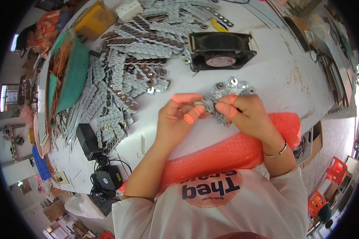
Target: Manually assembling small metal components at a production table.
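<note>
Cluttering white worktable (283, 71): grey strips (135, 51)

White worktable (283, 75); orange stools (336, 169) on pale floor.

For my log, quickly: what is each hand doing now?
Left hand: closed on the grey strip.
Right hand: closed on the same strip.

At upper centre you see a black square fan (221, 49) on the white counter (283, 75); left of it, a heap of grey strips (135, 59); at lower centre, a pink bubble-wrap roll (227, 153).
</note>
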{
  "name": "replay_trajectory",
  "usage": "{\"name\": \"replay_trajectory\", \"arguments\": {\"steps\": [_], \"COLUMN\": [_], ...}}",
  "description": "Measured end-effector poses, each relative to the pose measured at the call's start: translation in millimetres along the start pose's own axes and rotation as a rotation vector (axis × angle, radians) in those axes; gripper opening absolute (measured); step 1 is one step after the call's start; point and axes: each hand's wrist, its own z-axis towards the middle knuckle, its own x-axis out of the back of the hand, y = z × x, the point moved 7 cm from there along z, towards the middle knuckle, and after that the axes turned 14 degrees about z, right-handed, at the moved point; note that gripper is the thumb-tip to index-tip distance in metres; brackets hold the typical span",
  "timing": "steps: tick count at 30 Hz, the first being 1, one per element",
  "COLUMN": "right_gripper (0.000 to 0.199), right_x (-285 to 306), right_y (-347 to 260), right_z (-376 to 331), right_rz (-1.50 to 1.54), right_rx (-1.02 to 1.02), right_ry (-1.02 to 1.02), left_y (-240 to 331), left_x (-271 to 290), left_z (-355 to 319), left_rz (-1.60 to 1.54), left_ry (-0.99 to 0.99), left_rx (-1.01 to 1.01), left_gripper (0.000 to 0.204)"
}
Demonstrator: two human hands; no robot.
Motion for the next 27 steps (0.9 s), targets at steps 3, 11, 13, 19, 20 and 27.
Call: {"name": "replay_trajectory", "arguments": {"steps": [3,11,13,19,20,27], "right_gripper": [0.014,0.012,0.012,0.015,0.016,0.016], "right_x": [-8,-6,-10,-11,-12,-24], "right_y": [-2,13,6,15,17,2], "right_z": [0,-5,-6,-6,-6,-6], "right_rz": [0.020,0.076,0.085,0.098,0.092,-0.014], "right_rx": [-0.015,-0.232,-0.246,-0.332,-0.327,-0.087], "right_ry": [-0.046,-0.043,-0.021,0.004,-0.033,-0.053], "left_y": [-6,-7,-10,-14,-16,-17], "left_x": [1,1,-1,-2,-1,-6], "left_z": [-3,-5,-6,-6,-5,-10], "left_rz": [-0.031,-0.070,-0.054,-0.110,-0.096,-0.090], "left_ry": [-0.007,-0.050,-0.075,-0.104,-0.115,-0.123], "left_rx": [-0.009,-0.017,0.055,0.089,0.107,0.026], "left_gripper": [0.021,0.019,0.019,0.019,0.019,0.018]}}
